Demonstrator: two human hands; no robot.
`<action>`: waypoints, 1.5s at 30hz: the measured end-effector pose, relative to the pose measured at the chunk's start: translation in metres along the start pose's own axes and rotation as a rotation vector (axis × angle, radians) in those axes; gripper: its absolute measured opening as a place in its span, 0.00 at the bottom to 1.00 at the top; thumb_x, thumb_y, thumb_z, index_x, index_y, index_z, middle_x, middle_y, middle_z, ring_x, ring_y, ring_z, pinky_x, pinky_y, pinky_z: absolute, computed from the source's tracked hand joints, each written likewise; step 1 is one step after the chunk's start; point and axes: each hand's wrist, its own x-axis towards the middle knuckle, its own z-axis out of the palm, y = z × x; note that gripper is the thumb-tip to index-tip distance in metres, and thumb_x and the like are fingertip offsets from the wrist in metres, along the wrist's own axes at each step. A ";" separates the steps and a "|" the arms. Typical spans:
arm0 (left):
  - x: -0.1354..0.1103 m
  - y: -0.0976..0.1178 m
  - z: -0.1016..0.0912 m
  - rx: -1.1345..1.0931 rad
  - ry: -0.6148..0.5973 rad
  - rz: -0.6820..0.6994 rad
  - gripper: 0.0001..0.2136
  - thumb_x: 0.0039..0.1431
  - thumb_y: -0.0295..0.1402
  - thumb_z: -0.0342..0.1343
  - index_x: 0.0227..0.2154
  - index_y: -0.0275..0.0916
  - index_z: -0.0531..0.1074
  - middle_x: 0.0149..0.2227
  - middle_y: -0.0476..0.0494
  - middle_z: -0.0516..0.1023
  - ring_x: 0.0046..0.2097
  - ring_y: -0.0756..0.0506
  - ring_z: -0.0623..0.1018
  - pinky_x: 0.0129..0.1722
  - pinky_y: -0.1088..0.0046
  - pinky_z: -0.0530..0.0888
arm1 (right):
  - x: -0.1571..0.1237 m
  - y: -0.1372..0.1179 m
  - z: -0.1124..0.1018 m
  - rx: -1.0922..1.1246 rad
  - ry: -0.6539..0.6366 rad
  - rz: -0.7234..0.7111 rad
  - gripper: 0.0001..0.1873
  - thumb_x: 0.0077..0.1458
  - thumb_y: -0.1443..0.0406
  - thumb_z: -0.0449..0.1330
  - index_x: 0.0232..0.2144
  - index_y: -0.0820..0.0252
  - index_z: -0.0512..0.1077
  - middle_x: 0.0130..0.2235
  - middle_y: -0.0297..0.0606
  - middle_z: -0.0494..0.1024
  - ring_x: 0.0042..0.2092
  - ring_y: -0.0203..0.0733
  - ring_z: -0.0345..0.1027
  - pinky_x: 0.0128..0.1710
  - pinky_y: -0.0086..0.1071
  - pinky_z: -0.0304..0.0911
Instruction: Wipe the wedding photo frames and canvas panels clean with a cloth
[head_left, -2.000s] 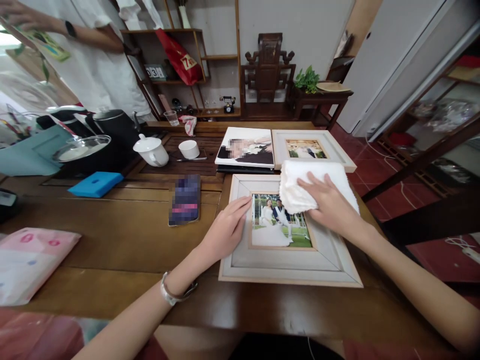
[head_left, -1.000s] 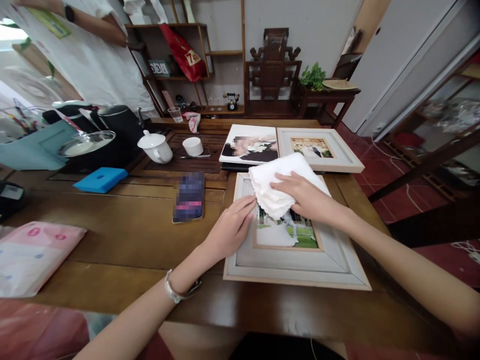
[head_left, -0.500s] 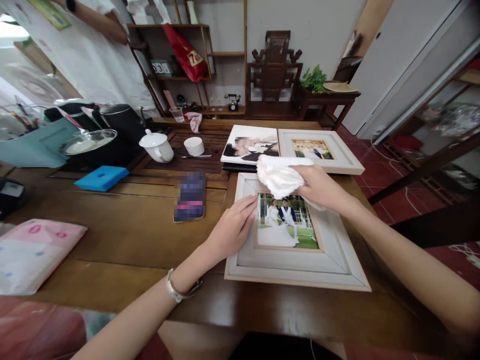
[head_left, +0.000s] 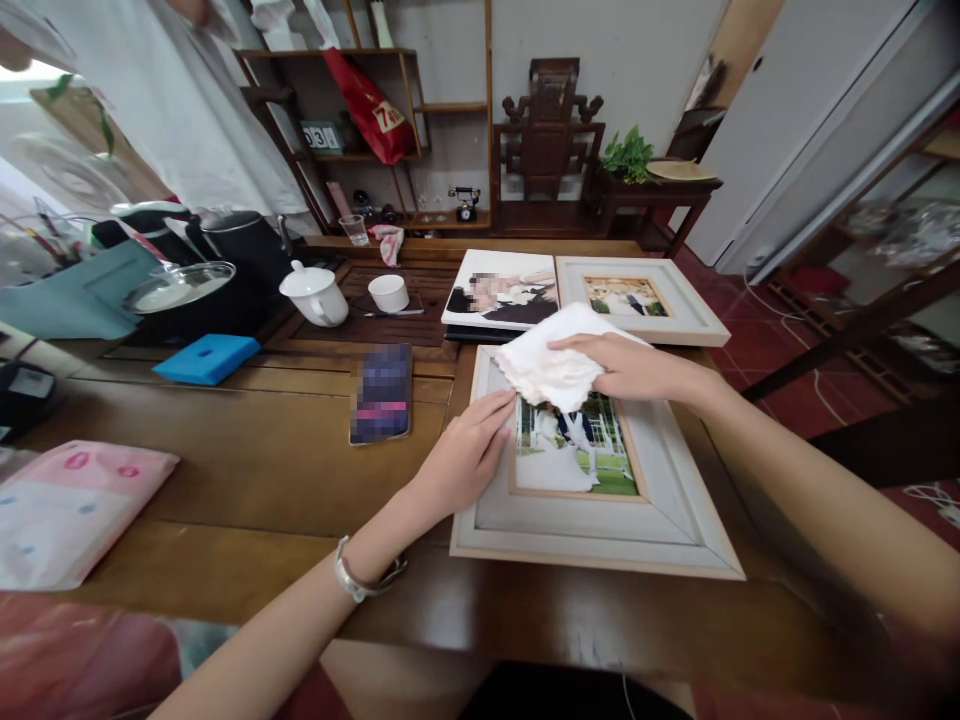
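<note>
A white picture frame with a wedding photo lies flat on the wooden table in front of me. My left hand rests on the frame's left border, fingers stretched flat. My right hand presses a white cloth onto the top of the frame and the upper edge of the photo.
Behind lie a second white frame and a frameless photo print. A phone, blue sponge, white teapot, cup, kettle and pink packet sit left. A person in white stands at the far left.
My right hand has swept the cloth back and forth over the frame's upper part and now covers the photo's top edge. My left hand has stayed put.
</note>
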 end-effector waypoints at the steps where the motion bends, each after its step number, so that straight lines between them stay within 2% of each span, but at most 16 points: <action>1: 0.000 0.000 0.000 -0.002 -0.002 -0.009 0.19 0.69 0.32 0.41 0.59 0.35 0.64 0.62 0.36 0.66 0.64 0.40 0.65 0.64 0.56 0.63 | -0.011 0.003 -0.001 -0.040 0.007 0.021 0.33 0.45 0.75 0.51 0.56 0.64 0.66 0.60 0.48 0.68 0.60 0.52 0.62 0.59 0.48 0.57; 6: -0.001 0.000 0.000 -0.004 -0.015 -0.037 0.19 0.69 0.31 0.41 0.60 0.37 0.64 0.63 0.37 0.65 0.64 0.41 0.64 0.64 0.55 0.63 | -0.058 0.004 0.006 -0.335 0.132 0.160 0.25 0.44 0.74 0.51 0.47 0.67 0.72 0.52 0.52 0.75 0.58 0.58 0.64 0.57 0.50 0.60; 8: -0.001 0.001 0.001 -0.004 -0.006 -0.034 0.19 0.69 0.31 0.41 0.59 0.37 0.64 0.63 0.38 0.65 0.64 0.41 0.64 0.64 0.55 0.63 | -0.065 -0.003 0.015 -0.423 0.200 0.189 0.23 0.44 0.73 0.53 0.45 0.69 0.73 0.51 0.54 0.75 0.60 0.61 0.59 0.58 0.52 0.58; 10: -0.001 0.001 0.001 -0.005 0.006 -0.032 0.19 0.69 0.31 0.41 0.59 0.36 0.65 0.63 0.37 0.66 0.64 0.42 0.65 0.64 0.56 0.63 | -0.067 -0.016 0.026 -0.436 0.246 0.200 0.24 0.43 0.73 0.54 0.45 0.73 0.72 0.54 0.58 0.72 0.63 0.63 0.53 0.60 0.54 0.55; 13: -0.001 0.000 0.003 -0.014 0.026 -0.036 0.19 0.69 0.32 0.41 0.58 0.36 0.66 0.62 0.37 0.67 0.64 0.41 0.65 0.64 0.56 0.63 | -0.065 -0.048 0.040 -0.379 0.195 0.212 0.26 0.42 0.73 0.55 0.47 0.76 0.71 0.58 0.61 0.68 0.64 0.63 0.51 0.61 0.53 0.54; 17: -0.002 -0.002 0.004 -0.023 0.036 -0.039 0.19 0.69 0.31 0.41 0.58 0.35 0.66 0.61 0.36 0.67 0.64 0.41 0.66 0.64 0.55 0.63 | -0.075 -0.103 0.044 -0.243 0.033 0.136 0.30 0.37 0.73 0.55 0.47 0.69 0.73 0.55 0.54 0.73 0.62 0.61 0.58 0.59 0.51 0.59; 20: -0.002 -0.002 0.005 -0.025 0.030 -0.037 0.20 0.69 0.31 0.40 0.58 0.33 0.65 0.62 0.35 0.67 0.64 0.42 0.65 0.65 0.56 0.62 | -0.089 -0.127 0.039 -0.152 0.004 0.036 0.31 0.34 0.74 0.53 0.45 0.65 0.74 0.52 0.51 0.76 0.58 0.58 0.64 0.56 0.48 0.64; 23: -0.001 -0.001 0.003 -0.032 0.030 -0.033 0.19 0.69 0.31 0.40 0.58 0.34 0.66 0.62 0.36 0.67 0.64 0.42 0.65 0.65 0.56 0.63 | -0.094 -0.119 0.031 -0.153 0.048 0.073 0.28 0.36 0.74 0.54 0.44 0.62 0.75 0.50 0.48 0.78 0.56 0.56 0.68 0.55 0.49 0.65; 27: 0.000 0.002 0.001 -0.031 0.023 -0.042 0.19 0.69 0.31 0.40 0.58 0.35 0.66 0.62 0.37 0.67 0.64 0.42 0.66 0.64 0.56 0.63 | -0.079 -0.076 0.021 -0.303 0.095 0.226 0.24 0.41 0.73 0.54 0.43 0.62 0.74 0.46 0.48 0.79 0.57 0.59 0.66 0.53 0.51 0.65; 31: 0.000 0.002 0.001 -0.031 0.026 -0.036 0.19 0.69 0.31 0.40 0.58 0.35 0.66 0.61 0.36 0.67 0.63 0.42 0.66 0.64 0.56 0.63 | -0.055 -0.040 0.021 -0.460 0.262 0.287 0.23 0.46 0.73 0.53 0.46 0.67 0.72 0.53 0.53 0.74 0.61 0.63 0.59 0.56 0.54 0.61; 34: -0.001 0.000 0.002 -0.036 0.036 -0.029 0.19 0.69 0.31 0.41 0.58 0.36 0.66 0.62 0.37 0.67 0.64 0.41 0.66 0.64 0.54 0.64 | -0.042 -0.035 0.030 -0.472 0.281 0.250 0.26 0.44 0.75 0.55 0.49 0.70 0.70 0.59 0.54 0.69 0.64 0.63 0.53 0.60 0.54 0.55; 37: -0.001 0.000 0.003 -0.040 0.047 -0.030 0.19 0.69 0.31 0.41 0.58 0.36 0.66 0.61 0.36 0.68 0.63 0.41 0.66 0.64 0.54 0.64 | -0.038 -0.054 0.038 -0.409 0.191 0.192 0.27 0.42 0.76 0.55 0.48 0.68 0.71 0.58 0.51 0.70 0.63 0.61 0.54 0.59 0.53 0.57; 42: -0.001 -0.002 0.005 -0.039 0.054 -0.035 0.20 0.69 0.31 0.39 0.58 0.31 0.65 0.61 0.33 0.67 0.64 0.41 0.66 0.64 0.55 0.63 | -0.047 -0.117 0.043 -0.297 -0.023 0.179 0.23 0.41 0.73 0.56 0.43 0.67 0.73 0.48 0.54 0.78 0.53 0.61 0.69 0.46 0.49 0.69; 45: -0.001 -0.003 0.005 -0.050 0.054 -0.035 0.19 0.69 0.30 0.39 0.58 0.33 0.65 0.61 0.34 0.68 0.63 0.42 0.66 0.64 0.54 0.63 | -0.061 -0.151 0.051 -0.238 -0.072 0.044 0.27 0.37 0.71 0.57 0.45 0.69 0.73 0.49 0.58 0.77 0.49 0.59 0.72 0.45 0.46 0.71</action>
